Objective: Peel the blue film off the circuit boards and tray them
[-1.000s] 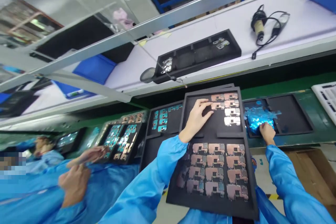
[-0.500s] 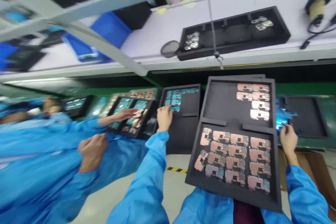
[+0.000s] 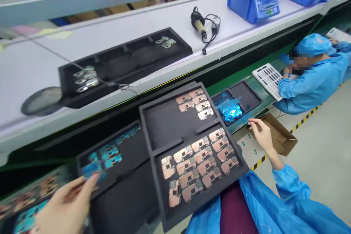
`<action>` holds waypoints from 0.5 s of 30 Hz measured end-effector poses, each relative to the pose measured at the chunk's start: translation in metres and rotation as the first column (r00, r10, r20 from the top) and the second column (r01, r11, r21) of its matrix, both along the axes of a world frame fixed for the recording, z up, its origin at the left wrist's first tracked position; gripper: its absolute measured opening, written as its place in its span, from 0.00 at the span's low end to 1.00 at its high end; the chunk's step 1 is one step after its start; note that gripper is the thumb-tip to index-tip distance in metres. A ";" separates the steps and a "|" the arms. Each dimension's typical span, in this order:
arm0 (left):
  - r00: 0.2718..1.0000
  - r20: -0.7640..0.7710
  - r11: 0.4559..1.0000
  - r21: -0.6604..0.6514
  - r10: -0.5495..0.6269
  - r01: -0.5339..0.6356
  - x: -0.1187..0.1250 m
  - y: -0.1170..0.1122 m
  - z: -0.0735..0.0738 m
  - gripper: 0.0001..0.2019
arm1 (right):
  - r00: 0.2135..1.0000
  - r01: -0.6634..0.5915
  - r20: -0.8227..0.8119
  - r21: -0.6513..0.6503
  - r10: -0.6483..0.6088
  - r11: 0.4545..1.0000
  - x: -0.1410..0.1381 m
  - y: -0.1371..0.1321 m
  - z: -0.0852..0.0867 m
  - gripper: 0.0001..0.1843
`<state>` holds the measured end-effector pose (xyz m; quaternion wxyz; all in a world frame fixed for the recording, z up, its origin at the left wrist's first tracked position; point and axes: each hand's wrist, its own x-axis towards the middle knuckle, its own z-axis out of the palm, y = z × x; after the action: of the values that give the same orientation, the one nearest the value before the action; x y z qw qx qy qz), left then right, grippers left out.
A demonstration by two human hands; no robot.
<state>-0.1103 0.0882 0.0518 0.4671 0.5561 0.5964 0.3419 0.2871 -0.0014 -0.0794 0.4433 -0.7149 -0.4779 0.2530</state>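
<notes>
Blue-filmed, a flat thin piece is pinched by the left hand. The right hand has its fingertips together, any contents unclear.

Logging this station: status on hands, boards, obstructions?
Left hand at blue piece, grip blurred. Right hand near carton, hold unclear. Copper boards in tray between hands.
</notes>
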 end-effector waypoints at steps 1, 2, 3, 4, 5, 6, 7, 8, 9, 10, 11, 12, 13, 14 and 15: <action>0.999 0.011 0.999 -0.015 0.042 -0.041 0.007 -0.014 0.005 0.18 | 0.998 -0.055 -0.038 0.078 0.058 0.995 -0.016 -0.001 0.025 0.17; 0.995 0.017 0.995 -0.029 0.099 -0.098 0.011 -0.030 0.008 0.18 | 0.986 -0.145 -0.058 0.148 0.155 0.978 -0.033 -0.002 0.049 0.15; 0.987 0.024 0.987 -0.039 0.159 -0.158 0.015 -0.047 0.011 0.17 | 0.960 -0.257 -0.062 0.203 0.275 0.945 -0.051 -0.001 0.070 0.15; 0.978 0.037 0.978 -0.049 0.204 -0.202 0.019 -0.063 0.012 0.16 | 0.920 -0.363 -0.062 0.243 0.387 0.900 -0.069 0.000 0.087 0.16; 0.972 0.059 0.973 -0.062 0.228 -0.224 0.025 -0.077 0.012 0.15 | 0.869 -0.457 -0.069 0.265 0.489 0.849 -0.087 0.001 0.100 0.18; 0.970 0.091 0.972 -0.078 0.227 -0.220 0.033 -0.088 0.010 0.15 | 0.819 -0.527 -0.090 0.274 0.567 0.805 -0.103 0.003 0.108 0.20; 0.969 0.132 0.976 -0.096 0.207 -0.196 0.043 -0.096 0.007 0.14 | 0.779 -0.568 -0.127 0.272 0.614 0.777 -0.117 0.004 0.111 0.21; 0.969 0.171 0.981 -0.107 0.180 -0.164 0.054 -0.102 0.004 0.12 | 0.754 -0.584 -0.176 0.262 0.633 0.768 -0.128 0.005 0.111 0.20; 0.966 0.200 0.984 -0.107 0.161 -0.142 0.066 -0.106 0.001 0.11 | 0.744 -0.580 -0.229 0.247 0.628 0.777 -0.135 0.005 0.108 0.17; 0.965 0.214 0.986 -0.094 0.154 -0.137 0.076 -0.108 -0.002 0.10 | 0.745 -0.561 -0.280 0.229 0.606 0.795 -0.139 0.006 0.104 0.15; 0.965 0.215 0.988 -0.070 0.152 -0.140 0.086 -0.110 -0.006 0.09 | 0.749 -0.536 -0.327 0.213 0.577 0.817 -0.140 0.006 0.100 0.15; 0.967 0.206 0.989 -0.042 0.147 -0.141 0.093 -0.112 -0.009 0.08 | 0.750 -0.512 -0.371 0.200 0.548 0.835 -0.139 0.006 0.096 0.17; 0.971 0.194 0.990 -0.012 0.138 -0.139 0.098 -0.113 -0.012 0.08 | 0.746 -0.492 -0.411 0.191 0.525 0.849 -0.136 0.006 0.093 0.19; 0.975 0.182 0.991 0.016 0.129 -0.135 0.102 -0.115 -0.016 0.08 | 0.737 -0.478 -0.447 0.186 0.507 0.859 -0.133 0.006 0.091 0.20; 0.978 0.171 0.991 0.041 0.122 -0.131 0.104 -0.117 -0.019 0.09 | 0.726 -0.468 -0.477 0.183 0.495 0.864 -0.130 0.005 0.090 0.21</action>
<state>-0.0063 -0.0286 0.0328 0.4785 0.4980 0.5800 0.4321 0.1567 0.0034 0.0105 0.4902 -0.4623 -0.5186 0.5264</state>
